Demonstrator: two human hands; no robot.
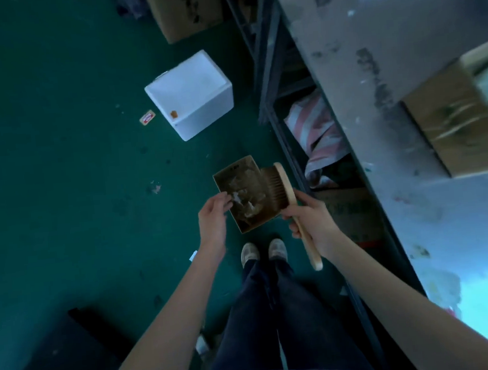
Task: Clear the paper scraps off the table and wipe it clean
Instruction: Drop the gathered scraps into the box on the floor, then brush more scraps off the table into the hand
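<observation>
While the person stands on the green floor [58, 171] beside the worktop [412, 170], a small cardboard box [245, 193] with pale paper scraps [242, 201] inside sits at hand height between both hands; it may be resting on the floor, which cannot be settled from this view. The left hand [212, 220] is at the box's left edge with its fingers [223, 200] loosely curled, thumb and fingertips near together right by a scrap at the rim, though whether they pinch it cannot be told. The right hand [308, 220] has its fingers wrapped firmly round the wooden handle of a brush [285, 199], bristles turned against the box's right side, likely so loose bits fall into the box rather than onto the floor. The worktop runs along the person's right, stained and dusty, carrying another cardboard carton [453, 125], with light scraps showing near its lower end [440, 285]. A white foam box [190, 95] lies well apart on the floor. Judging by this, collecting is under way and wiping is not yet begun.
</observation>
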